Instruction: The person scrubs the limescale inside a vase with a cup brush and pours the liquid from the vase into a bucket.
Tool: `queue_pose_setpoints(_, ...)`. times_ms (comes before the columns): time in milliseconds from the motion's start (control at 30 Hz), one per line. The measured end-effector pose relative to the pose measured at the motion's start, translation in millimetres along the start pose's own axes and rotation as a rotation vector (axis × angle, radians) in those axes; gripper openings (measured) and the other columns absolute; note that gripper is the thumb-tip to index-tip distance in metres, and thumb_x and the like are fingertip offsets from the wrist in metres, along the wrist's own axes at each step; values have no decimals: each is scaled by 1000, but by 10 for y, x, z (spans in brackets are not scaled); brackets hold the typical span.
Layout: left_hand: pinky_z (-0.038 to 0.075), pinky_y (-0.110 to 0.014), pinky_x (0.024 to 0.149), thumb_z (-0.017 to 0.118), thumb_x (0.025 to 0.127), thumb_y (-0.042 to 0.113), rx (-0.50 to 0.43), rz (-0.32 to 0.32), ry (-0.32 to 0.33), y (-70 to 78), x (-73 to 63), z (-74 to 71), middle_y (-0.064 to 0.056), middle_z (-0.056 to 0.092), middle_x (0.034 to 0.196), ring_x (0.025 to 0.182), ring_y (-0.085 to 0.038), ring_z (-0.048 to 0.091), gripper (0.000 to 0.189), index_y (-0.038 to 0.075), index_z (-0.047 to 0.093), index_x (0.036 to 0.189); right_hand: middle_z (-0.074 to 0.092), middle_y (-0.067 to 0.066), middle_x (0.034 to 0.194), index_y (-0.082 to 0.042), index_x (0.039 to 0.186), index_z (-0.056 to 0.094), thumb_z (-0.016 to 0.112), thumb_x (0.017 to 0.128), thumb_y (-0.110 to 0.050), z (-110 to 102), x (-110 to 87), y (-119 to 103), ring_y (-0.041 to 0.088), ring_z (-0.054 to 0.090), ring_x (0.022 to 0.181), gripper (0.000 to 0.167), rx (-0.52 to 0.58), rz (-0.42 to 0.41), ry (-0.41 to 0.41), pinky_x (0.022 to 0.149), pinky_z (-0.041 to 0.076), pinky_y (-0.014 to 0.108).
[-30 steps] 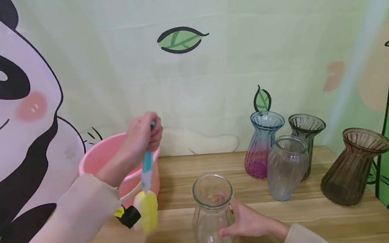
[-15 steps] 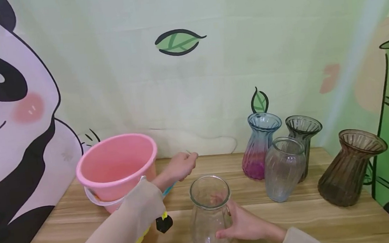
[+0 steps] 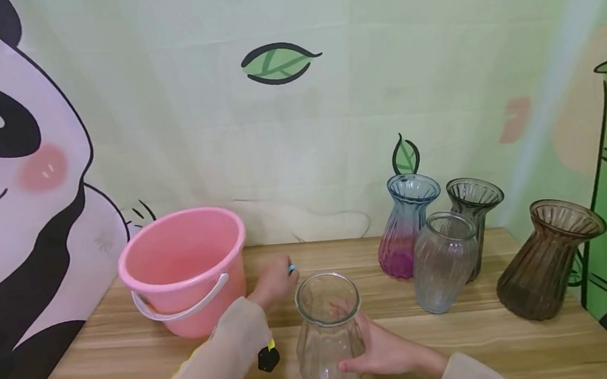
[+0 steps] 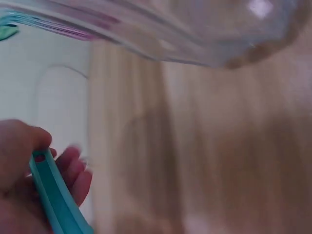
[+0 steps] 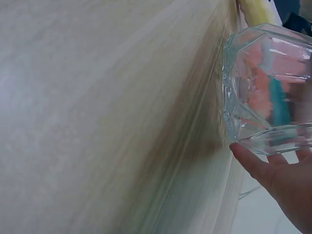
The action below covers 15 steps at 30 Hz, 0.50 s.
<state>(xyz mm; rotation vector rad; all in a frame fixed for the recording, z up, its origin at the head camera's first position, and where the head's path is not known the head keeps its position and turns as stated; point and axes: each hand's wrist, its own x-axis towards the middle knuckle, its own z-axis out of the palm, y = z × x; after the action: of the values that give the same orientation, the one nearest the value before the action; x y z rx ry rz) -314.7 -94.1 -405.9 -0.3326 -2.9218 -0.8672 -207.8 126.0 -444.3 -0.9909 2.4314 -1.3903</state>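
A clear glass vase [image 3: 319, 356] with a wide round mouth stands upright at the front middle of the table. My right hand [image 3: 379, 347] holds it from the right, thumb in front and fingers behind the glass. Left of the vase, my left hand [image 3: 275, 280] grips a sponge brush by its teal handle [image 4: 56, 195]. The handle end peeks out of the fist in the head view. The sleeve covers most of the brush there. Its yellow and white sponge head [image 5: 256, 10] shows beyond the vase in the right wrist view.
A pink bucket [image 3: 207, 324] with a white handle [image 3: 189, 310] stands at the left. On the right are a blue-pink vase [image 3: 403, 235], a clear ribbed vase [image 3: 443, 273], a grey vase [image 3: 475, 200] and a brown one [image 3: 542, 270]. Behind hangs a printed cloth [image 3: 304, 140].
My left hand has come down and right, from in front of the bucket to beside the vase. The brush has swung from hanging sponge-down to lying back under the forearm. My right hand stays put.
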Motion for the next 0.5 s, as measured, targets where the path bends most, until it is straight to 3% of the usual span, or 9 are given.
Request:
queue_pose_setpoints(200, 46, -34, 56, 66, 82, 19, 178, -61, 22, -153, -37, 252, -5, 61, 78, 70, -21, 55, 9, 10, 64, 82, 34, 9, 143, -11, 140, 18, 76, 73, -26, -14, 3, 18, 27, 34, 130, 90, 15, 36, -7, 109, 24, 39)
queue_pose_setpoints(333, 43, -35, 53, 66, 78, 16, 181, -84, 15, -230, -75, 347, -5, 60, 74, 67, -22, 55, 8, 10, 61, 79, 37, 8, 141, -14, 136, 20, 77, 72, -26, -11, 23, 18, 28, 35, 129, 87, 22, 47, -12, 107, 27, 39)
queue_pose_setpoints(500, 41, -34, 53, 66, 77, 15, 161, -97, 18, -278, -53, 404, -4, 56, 72, 64, -21, 51, 10, 9, 57, 77, 37, 4, 142, -14, 136, 21, 78, 69, -25, -5, 45, 26, 27, 29, 134, 90, 20, 37, 2, 109, 21, 49)
